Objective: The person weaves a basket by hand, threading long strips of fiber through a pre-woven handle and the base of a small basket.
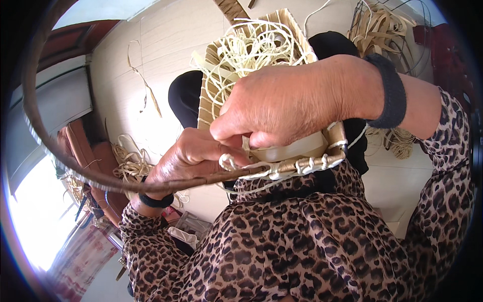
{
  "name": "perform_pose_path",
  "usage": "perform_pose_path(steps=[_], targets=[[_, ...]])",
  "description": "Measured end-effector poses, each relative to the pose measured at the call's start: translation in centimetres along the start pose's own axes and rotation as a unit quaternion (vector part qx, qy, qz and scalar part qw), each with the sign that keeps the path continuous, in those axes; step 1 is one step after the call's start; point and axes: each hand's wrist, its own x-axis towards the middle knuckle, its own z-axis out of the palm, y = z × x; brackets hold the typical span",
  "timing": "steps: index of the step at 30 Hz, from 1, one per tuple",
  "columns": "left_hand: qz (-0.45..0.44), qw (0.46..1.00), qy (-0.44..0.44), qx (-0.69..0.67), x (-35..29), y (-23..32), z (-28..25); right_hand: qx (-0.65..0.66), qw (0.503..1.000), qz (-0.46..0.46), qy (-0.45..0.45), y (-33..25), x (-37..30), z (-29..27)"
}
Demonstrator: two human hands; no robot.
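A rectangular basket (207, 108), woven from tan strips, rests between my knees. Along its near edge runs a brown wrapped rod (201, 180), lashed with loops of white cord (302, 166); its free end arcs out to the far left and up. My left hand (193, 153) is closed at the rod, its fingertips pinching a loop of the white cord. Over the basket my right hand (289, 103) is closed too, thumb and fingers pressed together beside the left; what they grip is hidden. Beneath it, a pale translucent roll (297, 150) shows inside the basket.
Tangled pale-yellow cord (259, 48) fills the basket's far end. Bundles of tan strips (380, 30) lie on the floor at the far right, with more strips (132, 158) at left by a brown seat (103, 163). A dry strip (146, 83) lies on the tiles.
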Motion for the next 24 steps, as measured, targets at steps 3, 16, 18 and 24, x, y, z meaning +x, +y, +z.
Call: perform_pose_path(steps=[3,16,18,24], targets=[[-0.080,0.995,0.062,-0.011,-0.7,2.3,0.9,0.047,0.999,-0.022,0.000,-0.1,0.6,0.5],[0.028,0.981,0.034,0.188,1.4,0.3,-1.8,-0.047,0.999,0.023,-0.013,0.1,0.8,1.8],[-0.013,0.975,0.051,0.215,2.1,0.5,-2.6,-0.046,0.997,-0.027,0.055,0.5,0.3,1.9],[-0.123,0.919,0.154,0.341,0.7,2.6,-5.8,-0.103,0.948,-0.204,0.222,-0.2,-0.8,1.1]])
